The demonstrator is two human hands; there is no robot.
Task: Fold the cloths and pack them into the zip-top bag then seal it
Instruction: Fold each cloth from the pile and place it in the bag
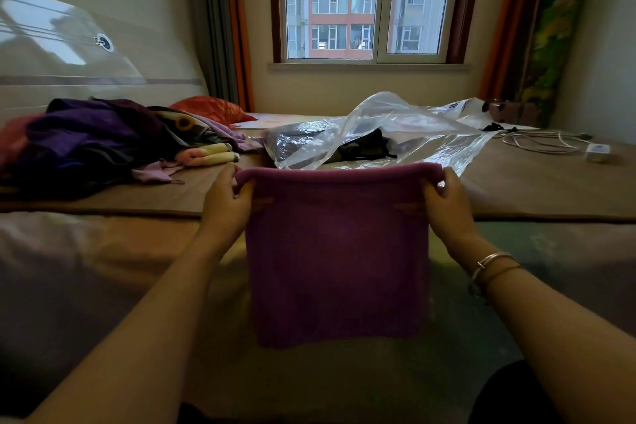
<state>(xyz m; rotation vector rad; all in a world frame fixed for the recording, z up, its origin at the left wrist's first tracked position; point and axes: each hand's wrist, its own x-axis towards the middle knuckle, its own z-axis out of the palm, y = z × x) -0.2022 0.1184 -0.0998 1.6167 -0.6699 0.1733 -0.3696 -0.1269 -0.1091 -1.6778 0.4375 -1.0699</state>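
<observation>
A pink-purple knitted cloth (337, 258) hangs doubled over in front of me, its folded top edge stretched level. My left hand (225, 200) pinches the top left corner and my right hand (447, 198) pinches the top right corner. Just beyond the cloth lies the clear zip-top bag (395, 134), crumpled and puffed up on the bed, with dark folded clothing (361, 146) inside it. A heap of unfolded cloths (103, 138), mostly purple with striped and patterned pieces, lies at the left.
A brown mat (537, 182) covers the bed surface. A white cable and charger block (597, 152) lie at the right. A red cushion (213, 108) sits near the curtain under the window. A glossy headboard stands at the left.
</observation>
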